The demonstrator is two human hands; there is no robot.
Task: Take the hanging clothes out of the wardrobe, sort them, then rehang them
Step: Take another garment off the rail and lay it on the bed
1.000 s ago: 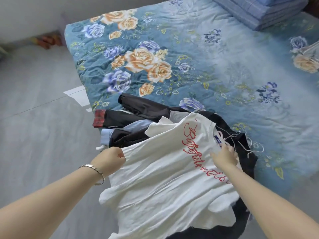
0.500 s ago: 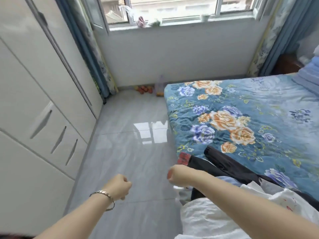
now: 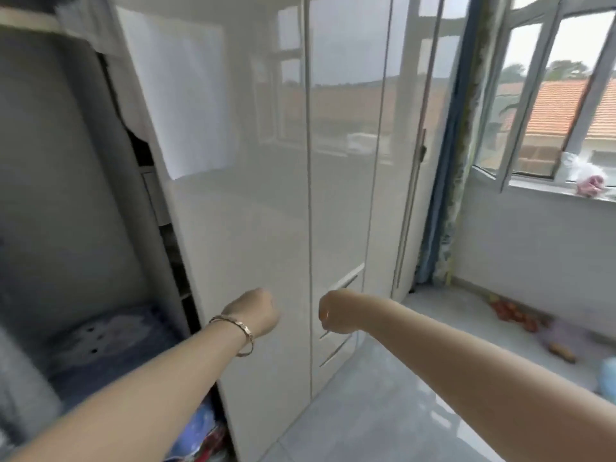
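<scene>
Where doors part, wardrobe (image 3: 76, 181) bedding (image 3: 110, 341).

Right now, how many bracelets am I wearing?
1: a metal bracelet on the wrist of the left hand. The right hand has a bare wrist, though its underside is hidden.

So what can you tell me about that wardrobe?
The wardrobe is tall, with glossy pale cream doors that mirror the window. Thin vertical seams split the shut panels; low down are slanted recessed handles. At the left one section stands open, showing a grey inner wall, shelf edges, dark folded fabric and something blue and red at the bottom. A white sheet hangs on the door beside the opening. Both fists, left and right, hover before it, touching nothing.
</scene>
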